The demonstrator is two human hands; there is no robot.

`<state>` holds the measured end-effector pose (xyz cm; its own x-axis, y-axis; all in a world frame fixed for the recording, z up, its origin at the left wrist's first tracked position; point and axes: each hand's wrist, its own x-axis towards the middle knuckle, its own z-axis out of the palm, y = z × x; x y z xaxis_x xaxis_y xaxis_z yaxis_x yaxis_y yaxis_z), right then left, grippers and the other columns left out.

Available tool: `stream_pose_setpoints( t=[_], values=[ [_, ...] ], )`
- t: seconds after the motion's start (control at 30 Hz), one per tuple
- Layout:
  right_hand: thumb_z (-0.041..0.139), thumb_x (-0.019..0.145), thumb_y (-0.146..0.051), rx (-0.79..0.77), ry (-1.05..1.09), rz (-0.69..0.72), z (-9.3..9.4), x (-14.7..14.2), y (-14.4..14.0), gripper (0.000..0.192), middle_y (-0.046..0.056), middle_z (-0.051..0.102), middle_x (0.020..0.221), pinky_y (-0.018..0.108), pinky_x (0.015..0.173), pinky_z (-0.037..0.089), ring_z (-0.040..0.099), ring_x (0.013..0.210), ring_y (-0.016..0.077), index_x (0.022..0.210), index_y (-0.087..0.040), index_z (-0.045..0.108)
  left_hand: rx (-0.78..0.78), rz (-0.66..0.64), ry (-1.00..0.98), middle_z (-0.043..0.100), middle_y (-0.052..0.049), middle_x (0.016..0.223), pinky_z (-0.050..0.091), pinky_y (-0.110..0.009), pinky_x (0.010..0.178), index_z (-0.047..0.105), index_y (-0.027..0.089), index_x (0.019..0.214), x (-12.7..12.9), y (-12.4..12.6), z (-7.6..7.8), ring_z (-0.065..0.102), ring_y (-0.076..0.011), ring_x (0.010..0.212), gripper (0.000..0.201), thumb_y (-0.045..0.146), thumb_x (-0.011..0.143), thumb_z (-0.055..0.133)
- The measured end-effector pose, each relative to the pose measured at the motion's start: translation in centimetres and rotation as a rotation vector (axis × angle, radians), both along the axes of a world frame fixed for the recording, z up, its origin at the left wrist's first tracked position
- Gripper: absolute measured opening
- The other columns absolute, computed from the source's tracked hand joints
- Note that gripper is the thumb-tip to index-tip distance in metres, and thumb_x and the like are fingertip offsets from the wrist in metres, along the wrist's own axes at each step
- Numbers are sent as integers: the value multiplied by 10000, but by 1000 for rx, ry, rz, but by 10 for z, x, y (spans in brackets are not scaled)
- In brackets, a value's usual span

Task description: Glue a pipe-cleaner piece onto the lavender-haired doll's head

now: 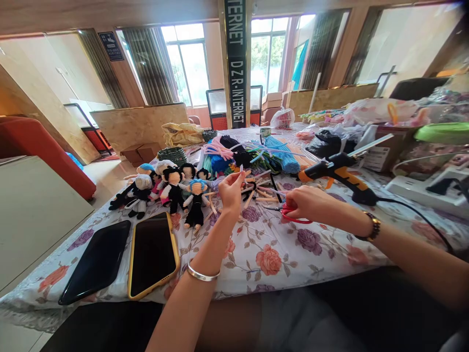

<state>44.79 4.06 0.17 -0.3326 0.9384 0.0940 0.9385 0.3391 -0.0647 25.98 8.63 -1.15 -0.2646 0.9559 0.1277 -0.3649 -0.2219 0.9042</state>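
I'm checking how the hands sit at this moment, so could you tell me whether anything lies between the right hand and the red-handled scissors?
Nothing visible does. The right hand already rests on the red-handled scissors, which lie on the floral tablecloth. The left hand is apart from them, pinching a thin pale pipe cleaner upright.

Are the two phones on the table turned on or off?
Both look off: the black phone and yellow-cased phone lie face up, screens dark.

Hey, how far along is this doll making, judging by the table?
Done: a group of finished pipe-cleaner dolls lies by two phones. In hand: the left hand pinches a short pale pipe cleaner piece, and the right hand grips red-handled scissors. Left: a heap of uncut pipe cleaners beside the glue gun.
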Motion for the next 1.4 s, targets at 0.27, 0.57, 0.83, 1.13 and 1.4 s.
stream_pose_setpoints(
  t=[0.27,0.57,0.83,1.13,1.4],
  values=[
    [677,698,-348,5,60,156,-10,-2,-3,184,44,612,615,280,547,291,535,585,163,593,-203,635,19,-48,-30,649,18,625,438,-193,600,686,155,649,1,-2,3,544,-48,541,123,250,626,761],
    [581,797,-286,-12,87,228,-14,-4,-4,154,40,657,650,277,569,306,575,621,172,706,-213,681,55,-107,-14,674,-6,679,453,-218,616,696,153,665,2,1,0,561,-60,557,188,312,604,777],
    [404,902,-497,83,636,56,0,-10,5,386,55,690,801,249,537,383,599,606,155,1064,-182,557,151,-188,342,696,-32,679,445,-258,672,737,181,693,3,-1,-7,592,-127,630,145,311,631,750],
    [330,915,-508,76,699,52,-17,-17,11,409,15,598,630,248,547,348,525,545,129,748,-187,520,479,-207,834,716,-44,735,423,-299,758,750,272,696,8,-4,-7,611,-189,718,62,243,704,696],
    [366,891,-552,89,988,-44,-31,-25,10,424,-16,501,545,248,491,311,409,468,98,683,-196,468,475,-90,893,705,-52,888,417,-324,848,730,257,859,4,-1,-11,606,-214,890,306,39,692,596]
  ],
)
